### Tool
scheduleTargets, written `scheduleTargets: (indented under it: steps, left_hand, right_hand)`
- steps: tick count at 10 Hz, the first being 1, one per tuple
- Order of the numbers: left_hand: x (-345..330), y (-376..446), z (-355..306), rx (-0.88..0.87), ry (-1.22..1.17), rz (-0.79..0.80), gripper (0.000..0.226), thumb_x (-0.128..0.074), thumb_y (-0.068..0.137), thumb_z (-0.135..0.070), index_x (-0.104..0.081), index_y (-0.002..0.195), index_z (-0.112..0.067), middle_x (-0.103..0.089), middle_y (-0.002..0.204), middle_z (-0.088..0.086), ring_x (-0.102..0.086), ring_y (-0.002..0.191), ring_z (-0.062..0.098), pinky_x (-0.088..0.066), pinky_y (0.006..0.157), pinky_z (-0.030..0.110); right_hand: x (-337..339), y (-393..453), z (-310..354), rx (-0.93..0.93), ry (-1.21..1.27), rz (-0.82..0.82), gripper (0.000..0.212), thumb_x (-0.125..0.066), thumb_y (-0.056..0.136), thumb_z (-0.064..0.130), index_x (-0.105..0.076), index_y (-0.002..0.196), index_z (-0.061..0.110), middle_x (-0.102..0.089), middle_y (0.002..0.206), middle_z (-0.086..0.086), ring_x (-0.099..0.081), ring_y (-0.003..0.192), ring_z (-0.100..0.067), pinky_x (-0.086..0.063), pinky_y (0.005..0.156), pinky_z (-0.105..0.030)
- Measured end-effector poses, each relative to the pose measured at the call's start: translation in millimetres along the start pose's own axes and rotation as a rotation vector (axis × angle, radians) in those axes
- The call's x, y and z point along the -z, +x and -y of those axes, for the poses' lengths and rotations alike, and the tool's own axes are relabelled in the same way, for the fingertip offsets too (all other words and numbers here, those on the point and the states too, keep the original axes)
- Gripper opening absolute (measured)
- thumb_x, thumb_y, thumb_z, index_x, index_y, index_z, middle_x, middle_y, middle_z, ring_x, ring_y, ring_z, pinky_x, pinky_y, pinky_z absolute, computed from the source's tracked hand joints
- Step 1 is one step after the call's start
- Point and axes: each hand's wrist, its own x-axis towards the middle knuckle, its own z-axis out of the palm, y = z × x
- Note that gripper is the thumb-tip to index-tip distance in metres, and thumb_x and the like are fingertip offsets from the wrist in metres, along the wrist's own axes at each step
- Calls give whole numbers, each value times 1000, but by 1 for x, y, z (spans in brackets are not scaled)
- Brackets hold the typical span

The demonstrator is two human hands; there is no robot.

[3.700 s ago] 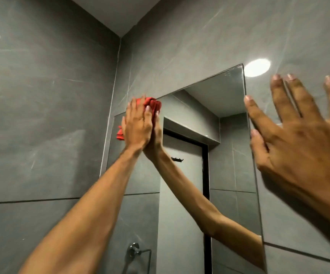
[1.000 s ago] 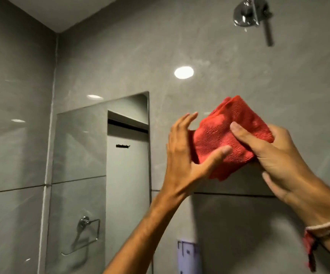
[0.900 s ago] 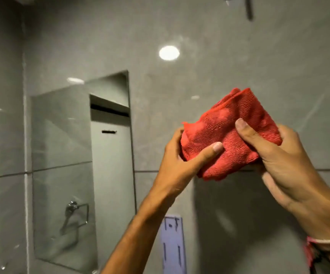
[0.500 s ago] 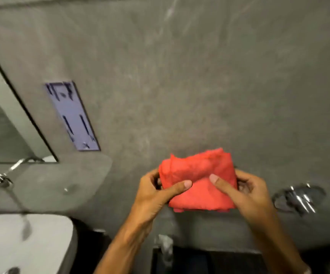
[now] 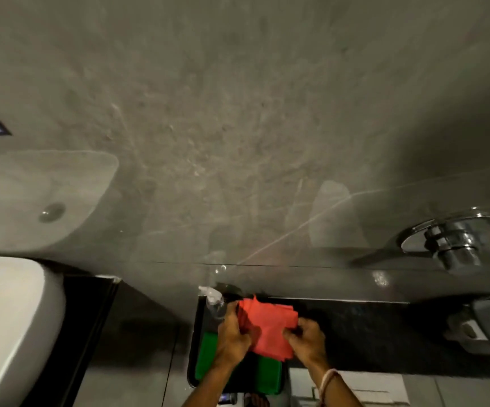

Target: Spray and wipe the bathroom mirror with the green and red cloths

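Both hands hold the folded red cloth (image 5: 268,327) low in the head view, above a black tray (image 5: 192,342). My left hand (image 5: 233,337) grips its left edge and my right hand (image 5: 307,339) grips its lower right corner. A green cloth (image 5: 207,358) lies flat in the tray under my hands, partly hidden by them. A clear spray bottle (image 5: 215,301) stands at the tray's far left corner, just beyond my left hand. The mirror is out of view.
A white washbasin (image 5: 11,324) fills the lower left. A chrome tap fitting (image 5: 449,237) juts from the grey tiled wall (image 5: 238,127) at right. A dark ledge (image 5: 370,333) runs right of the tray, with a grey fixture (image 5: 484,324) at its end.
The view dropped from the mirror down to the tray. The red cloth passed from my left hand on the glass into both hands, and they lowered it over the green cloth.
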Motion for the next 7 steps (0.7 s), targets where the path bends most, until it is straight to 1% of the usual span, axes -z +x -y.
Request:
scheduleTargets:
  steps: [1, 2, 3, 4, 5, 6, 7]
  left_hand:
    - [-14, 21, 20, 48, -1, 4, 69, -63, 77, 11, -46, 140, -13, -68, 114, 2, -66, 105, 22, -50, 78, 4]
    - [-19, 30, 32, 9, 9, 51, 81, -54, 76, 16, -37, 151, -9, -60, 139, 8, -58, 128, 24, -46, 108, 28]
    - [-18, 20, 28, -25, 119, 98, 78, -53, 81, 9, -35, 153, -17, -58, 131, -7, -56, 123, 14, -40, 94, 6]
    - [-4, -5, 6, -154, 243, 100, 61, -51, 94, 2, -40, 151, -18, -40, 150, -10, -37, 143, 12, -24, 111, 7]
    - [22, -33, -30, -326, 306, 12, 38, -53, 99, -11, -60, 135, -17, -51, 147, -3, -46, 140, 15, -28, 117, 12]
    - [75, -60, -78, -582, 366, -268, 17, -60, 96, -19, -74, 106, -18, -71, 109, -3, -68, 101, 12, -56, 93, 34]
    - [134, -95, -125, -775, 416, -589, 16, -61, 95, -26, -73, 100, -17, -68, 99, -2, -66, 90, 14, -57, 83, 35]
  right_hand:
    - [-3, 19, -4, 27, -101, 48, 28, -68, 80, 1, -76, 107, 4, -81, 101, -20, -76, 100, -35, -60, 90, -39]
    - [0, 27, -2, 92, -189, 117, 44, -60, 82, -6, -68, 125, 2, -78, 112, -21, -74, 107, -35, -58, 94, -37]
    - [7, 23, 0, 180, -312, 150, 56, -58, 85, 1, -58, 140, 9, -74, 123, -20, -70, 116, -36, -55, 103, -41]
    - [11, 0, 23, 370, -513, 61, 55, -57, 93, 19, -51, 147, 21, -69, 131, -12, -69, 117, -31, -56, 99, -39]
    - [13, -27, 60, 722, -655, -130, 41, -64, 94, 26, -64, 134, 18, -70, 130, -6, -70, 117, -26, -59, 98, -37]
    - [11, -52, 114, 1136, -581, -332, 23, -75, 86, 22, -77, 107, 13, -77, 103, -7, -76, 93, -28, -64, 80, -39]
    - [9, -85, 178, 1495, -485, -418, 19, -71, 92, 22, -78, 106, 10, -75, 102, -8, -73, 93, -29, -61, 82, -41]
